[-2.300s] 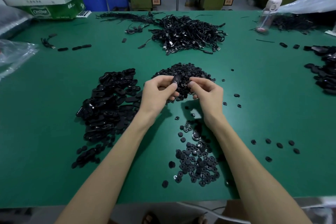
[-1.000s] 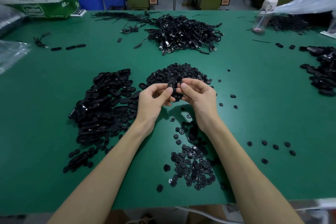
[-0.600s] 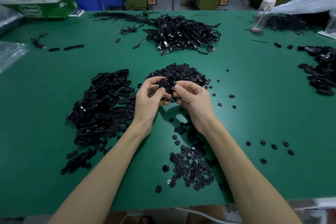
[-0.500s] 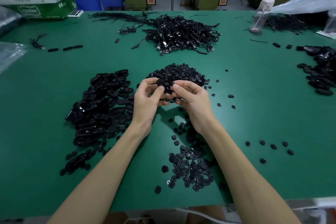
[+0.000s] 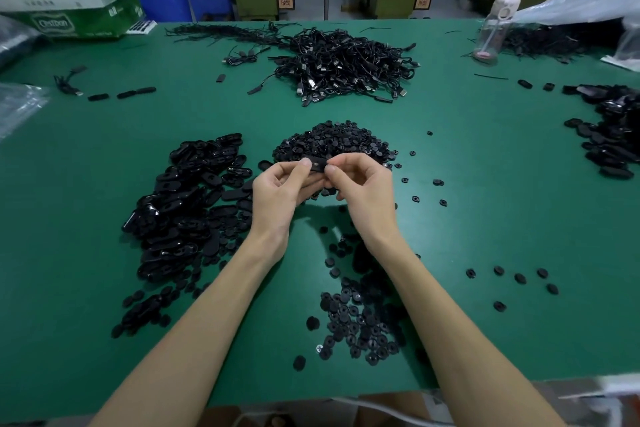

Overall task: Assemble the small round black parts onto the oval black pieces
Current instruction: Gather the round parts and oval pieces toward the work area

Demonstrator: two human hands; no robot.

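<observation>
The left hand (image 5: 277, 191) and right hand (image 5: 367, 191), fingers curled, pinch one oval black piece (image 5: 317, 165) by its ends (just above the near edge of the heap of small round black parts (image 5: 332, 142)).

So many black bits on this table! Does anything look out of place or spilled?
Mostly tidy heaps, but one small silvery piece glints at the edge of the near pile of round black parts, the only non-black thing there. A few round parts also lie scattered alone on the green table to the right.
</observation>
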